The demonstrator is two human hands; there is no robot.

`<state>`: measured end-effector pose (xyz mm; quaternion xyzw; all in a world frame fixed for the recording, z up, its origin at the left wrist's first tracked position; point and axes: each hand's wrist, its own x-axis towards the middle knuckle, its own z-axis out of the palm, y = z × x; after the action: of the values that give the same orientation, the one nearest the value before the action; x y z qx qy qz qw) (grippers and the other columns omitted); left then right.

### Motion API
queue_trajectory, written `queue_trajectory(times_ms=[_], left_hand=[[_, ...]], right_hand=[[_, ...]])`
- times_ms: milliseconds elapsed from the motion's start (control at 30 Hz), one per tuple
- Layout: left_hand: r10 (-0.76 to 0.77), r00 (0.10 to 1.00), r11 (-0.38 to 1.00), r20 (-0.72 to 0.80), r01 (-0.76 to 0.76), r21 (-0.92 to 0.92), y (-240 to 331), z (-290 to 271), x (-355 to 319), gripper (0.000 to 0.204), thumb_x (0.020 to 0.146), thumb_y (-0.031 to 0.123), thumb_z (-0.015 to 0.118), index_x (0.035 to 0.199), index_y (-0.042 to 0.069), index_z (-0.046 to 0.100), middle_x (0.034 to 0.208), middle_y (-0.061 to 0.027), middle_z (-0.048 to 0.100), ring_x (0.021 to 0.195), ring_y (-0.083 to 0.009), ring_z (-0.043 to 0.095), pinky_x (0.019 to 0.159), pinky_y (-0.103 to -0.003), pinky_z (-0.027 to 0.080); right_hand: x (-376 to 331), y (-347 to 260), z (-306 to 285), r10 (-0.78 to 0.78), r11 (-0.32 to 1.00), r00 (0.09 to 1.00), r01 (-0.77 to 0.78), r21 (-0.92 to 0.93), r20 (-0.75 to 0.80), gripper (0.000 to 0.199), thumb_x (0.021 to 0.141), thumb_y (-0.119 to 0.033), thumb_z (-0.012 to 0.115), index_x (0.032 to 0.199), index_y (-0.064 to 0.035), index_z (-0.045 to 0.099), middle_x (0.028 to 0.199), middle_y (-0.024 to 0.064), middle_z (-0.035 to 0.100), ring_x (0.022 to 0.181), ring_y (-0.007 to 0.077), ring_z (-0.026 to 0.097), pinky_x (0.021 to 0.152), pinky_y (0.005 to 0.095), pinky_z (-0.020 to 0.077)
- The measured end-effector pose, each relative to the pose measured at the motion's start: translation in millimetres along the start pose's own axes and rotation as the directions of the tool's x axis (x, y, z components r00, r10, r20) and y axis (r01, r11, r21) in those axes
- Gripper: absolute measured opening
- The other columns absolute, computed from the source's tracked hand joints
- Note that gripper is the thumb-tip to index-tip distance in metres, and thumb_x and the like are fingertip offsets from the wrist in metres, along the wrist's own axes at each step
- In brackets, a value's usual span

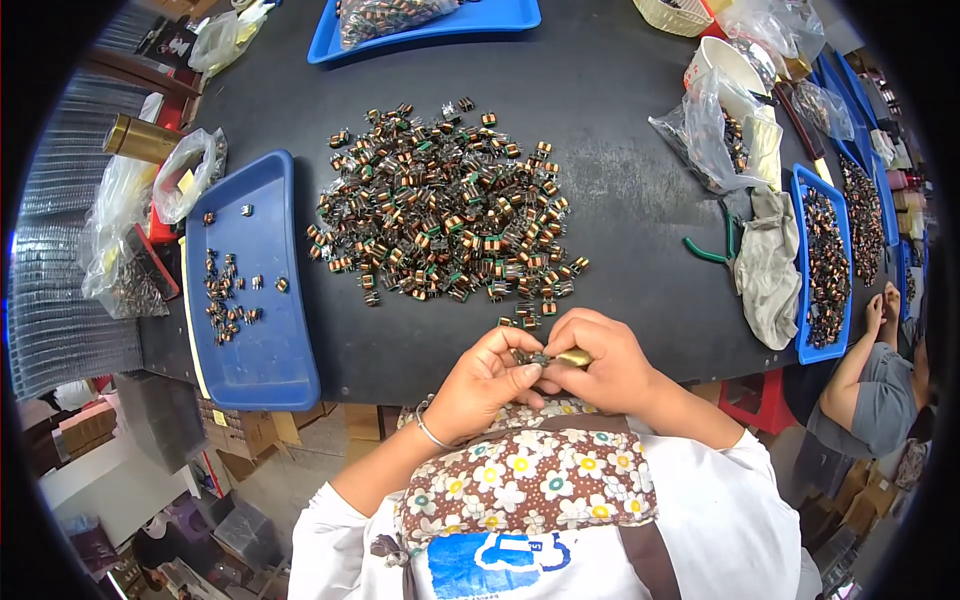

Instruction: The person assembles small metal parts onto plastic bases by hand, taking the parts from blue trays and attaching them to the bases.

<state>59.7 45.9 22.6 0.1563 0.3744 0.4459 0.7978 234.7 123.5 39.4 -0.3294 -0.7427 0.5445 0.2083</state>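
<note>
My left hand (478, 388) is closed at the table's near edge, its thumb and fingers pinching a small wire-wound coil component (530, 357). Close against it, my right hand (612, 362) grips a short brass-coloured tool (574, 357); its tip meets the component, and the rest is hidden by my fingers. Just beyond both hands spreads a large heap of coil components (440, 215), with copper windings, dark cores and bits of green. Several similar pieces (222, 318) lie loose in the blue tray (270, 375) to the left.
Green-handled pliers (708, 252) lie right of the heap beside a grey cloth (768, 270). Farther right, a blue tray (802, 345) holds more coils, and a co-worker's arm (850, 385) shows. Plastic bags (125, 240) crowd the left edge. Another blue tray (490, 18) stands at the back.
</note>
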Motion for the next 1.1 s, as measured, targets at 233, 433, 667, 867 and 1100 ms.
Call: queue_trajectory(times_ms=[233,433,667,867,1100], left_hand=[[0.005,0.999,1.0,0.037,-0.005,-0.003,0,-9,-6,0.015,0.089,0.006,0.053,0.103,0.001,0.05,0.091,-0.0115,0.06,0.075,-0.0179,0.063,0.062,-0.029,0.054],[-0.034,0.999,0.998,0.004,0.034,-0.049,2,-5,-8,0.017,0.09,0.01,0.053,0.105,0.0,0.054,0.088,-0.0095,0.06,0.068,-0.0156,0.061,0.061,-0.029,0.053],[-0.023,1.0,0.995,0.011,0.024,-0.093,0,-6,-9,0.016,0.09,0.01,0.053,0.103,0.001,0.056,0.086,-0.0095,0.06,0.068,-0.016,0.06,0.06,-0.03,0.051],[-0.003,0.999,0.988,-0.037,-0.003,-0.153,5,-9,-14,0.014,0.09,0.011,0.053,0.097,0.0,0.056,0.084,-0.0098,0.058,0.069,-0.016,0.058,0.056,-0.028,0.05],[0.087,0.929,0.918,-0.359,0.066,0.392,20,-20,-10,0.011,0.084,0.009,0.06,0.09,0.0,0.059,0.076,-0.0044,0.059,0.062,-0.0099,0.054,0.05,-0.023,0.044]], right_hand=[[3,-4,-13,-0.124,0.98,0.992,0.126,-0.157,0.023,0.017,0.07,-0.008,0.069,0.084,-0.0047,0.06,0.08,0.0078,0.058,0.072,0.0259,0.06,0.061,0.0339,0.0482],[1,0,-14,-0.193,0.941,0.971,0.224,-0.253,0.141,0.012,0.071,-0.008,0.067,0.083,-0.0079,0.062,0.076,0.0058,0.057,0.07,0.0264,0.059,0.06,0.0362,0.0472],[-2,1,-9,-0.228,0.899,0.967,0.253,-0.357,0.11,0.014,0.071,-0.008,0.067,0.084,-0.0085,0.063,0.075,0.0051,0.057,0.068,0.0261,0.059,0.06,0.0355,0.0475],[1,6,-4,-0.193,0.935,0.981,0.184,-0.302,0.0,0.013,0.072,-0.009,0.067,0.084,-0.009,0.063,0.073,0.0058,0.058,0.068,0.0269,0.06,0.059,0.0365,0.0481],[8,7,2,-0.088,0.835,0.996,0.07,-0.546,-0.006,0.017,0.071,-0.01,0.07,0.086,-0.0092,0.061,0.079,0.0061,0.06,0.07,0.0259,0.061,0.059,0.0362,0.0488]])
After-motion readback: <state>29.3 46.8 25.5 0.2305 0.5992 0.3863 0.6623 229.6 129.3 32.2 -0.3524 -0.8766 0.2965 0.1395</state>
